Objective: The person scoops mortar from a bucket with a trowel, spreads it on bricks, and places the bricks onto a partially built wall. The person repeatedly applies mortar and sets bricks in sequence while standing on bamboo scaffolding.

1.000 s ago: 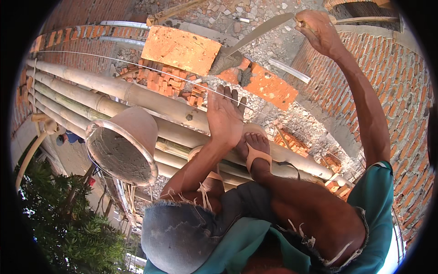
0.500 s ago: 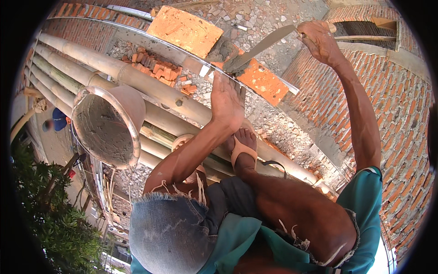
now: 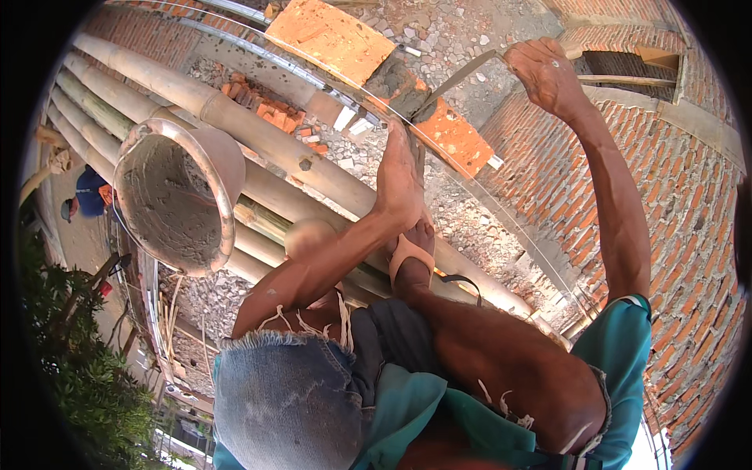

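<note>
My right hand [image 3: 544,77] is closed round the handle of a trowel, up at the right. The trowel's blade [image 3: 464,77] slants down to the left, its tip at a lump of grey wet mortar [image 3: 409,103]. That mortar lies between two orange bricks, a large one [image 3: 330,41] on the left and another brick [image 3: 456,142] on the right. Just below the mortar, my left hand [image 3: 399,178] is held upright with its fingers stretched out together. Its fingertips reach the near side of the mortar; no object shows in it.
A bucket [image 3: 229,168] of grey mortar stands on bamboo poles [image 3: 313,176] at the left. My sandalled foot [image 3: 413,254] rests on the poles. A thin string line [image 3: 540,252] runs along the bricks. Broken bricks [image 3: 266,108] lie below, and a person [image 3: 90,192] is at far left.
The trowel blade has turned more edge-on, its tip still at the mortar. My left hand has shifted slightly right relative to the frame, while the whole view has moved a little.
</note>
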Tool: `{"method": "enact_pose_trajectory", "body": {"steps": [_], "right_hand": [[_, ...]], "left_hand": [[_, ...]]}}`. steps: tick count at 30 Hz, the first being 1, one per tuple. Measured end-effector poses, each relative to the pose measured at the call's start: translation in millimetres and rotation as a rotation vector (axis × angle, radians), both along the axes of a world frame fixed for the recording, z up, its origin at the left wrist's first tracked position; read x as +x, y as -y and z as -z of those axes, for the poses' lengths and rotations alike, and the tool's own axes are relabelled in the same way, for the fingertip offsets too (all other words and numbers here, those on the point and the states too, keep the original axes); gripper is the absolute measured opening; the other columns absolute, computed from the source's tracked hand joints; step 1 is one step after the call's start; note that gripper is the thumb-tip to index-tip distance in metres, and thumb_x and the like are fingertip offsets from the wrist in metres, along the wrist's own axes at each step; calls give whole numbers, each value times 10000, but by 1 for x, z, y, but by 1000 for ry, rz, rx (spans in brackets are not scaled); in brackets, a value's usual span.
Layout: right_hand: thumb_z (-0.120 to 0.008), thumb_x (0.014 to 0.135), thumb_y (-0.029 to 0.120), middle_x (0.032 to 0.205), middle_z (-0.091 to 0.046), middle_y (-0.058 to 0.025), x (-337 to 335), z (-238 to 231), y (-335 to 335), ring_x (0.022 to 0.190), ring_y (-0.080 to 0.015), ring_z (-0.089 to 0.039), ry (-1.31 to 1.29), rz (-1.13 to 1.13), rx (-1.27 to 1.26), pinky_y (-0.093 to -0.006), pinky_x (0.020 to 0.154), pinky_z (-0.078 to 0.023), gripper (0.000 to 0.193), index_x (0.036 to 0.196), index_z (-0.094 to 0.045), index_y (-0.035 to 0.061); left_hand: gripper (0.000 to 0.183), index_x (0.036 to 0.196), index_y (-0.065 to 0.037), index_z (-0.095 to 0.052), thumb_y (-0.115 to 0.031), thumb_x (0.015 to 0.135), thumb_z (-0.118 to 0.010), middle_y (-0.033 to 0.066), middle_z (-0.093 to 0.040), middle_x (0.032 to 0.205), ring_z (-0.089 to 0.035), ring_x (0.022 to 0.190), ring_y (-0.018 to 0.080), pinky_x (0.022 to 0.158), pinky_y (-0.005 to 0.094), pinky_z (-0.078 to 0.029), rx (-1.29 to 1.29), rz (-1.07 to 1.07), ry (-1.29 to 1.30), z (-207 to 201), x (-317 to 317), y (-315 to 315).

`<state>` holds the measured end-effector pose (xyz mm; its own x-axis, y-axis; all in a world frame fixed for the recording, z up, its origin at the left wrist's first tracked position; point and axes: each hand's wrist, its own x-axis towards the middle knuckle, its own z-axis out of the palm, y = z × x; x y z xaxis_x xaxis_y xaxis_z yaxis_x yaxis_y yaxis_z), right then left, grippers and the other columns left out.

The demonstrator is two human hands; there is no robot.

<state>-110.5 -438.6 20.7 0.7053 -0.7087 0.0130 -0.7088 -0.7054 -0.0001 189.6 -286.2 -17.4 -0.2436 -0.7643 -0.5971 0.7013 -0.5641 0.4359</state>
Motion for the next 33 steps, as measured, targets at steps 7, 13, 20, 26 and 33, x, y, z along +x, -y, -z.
{"method": "enact_pose_trajectory", "body": {"steps": [7, 13, 20, 26, 33], "right_hand": [[-658, 928, 99, 1148, -676, -70, 5, -2, 2, 1081, -298, -609, 153, 26, -25, -441, 998, -413, 178, 1105, -639, 92], [-655, 927, 88, 1116, -669, -76, 8, 7, 4, 1040, -302, -604, 68, -21, 38, -438, 980, -419, 190, 1115, -642, 101], [-653, 915, 44, 1071, -661, -52, 6, -9, 5, 1021, -276, -607, 108, -61, 2, -426, 952, -428, 138, 1039, -618, 94], [-666, 886, -8, 1087, -673, -37, 14, -15, 5, 1024, -269, -609, 65, -51, -10, -422, 947, -432, 199, 1048, -632, 102], [-674, 886, 2, 1056, -681, -34, 19, -21, 11, 1037, -267, -629, -126, -92, 6, -414, 964, -431, 185, 1038, -632, 98]], "left_hand": [[814, 1682, -101, -47, -570, 1085, -340, 34, -75, 1754, -65, 1610, 194, 1290, 408, -75, 66, -59, -18, 17, 4, 8], [760, 1652, -123, -218, -606, 1075, -323, 34, -235, 1706, -202, 1564, 187, 1273, 397, -122, 82, -68, -121, 36, 1, 17], [778, 1675, -129, -147, -604, 1082, -316, 42, -192, 1725, -172, 1582, 199, 1291, 389, -89, 103, -48, -118, 29, -5, 9], [823, 1662, -55, -50, -583, 1091, -321, 89, -54, 1741, -54, 1601, 209, 1293, 372, -29, 98, -34, -102, 20, -5, 12], [873, 1644, 8, 79, -520, 1105, -360, 120, 117, 1753, 98, 1615, 209, 1290, 333, 54, 69, -106, -199, 9, -1, 13]]}}
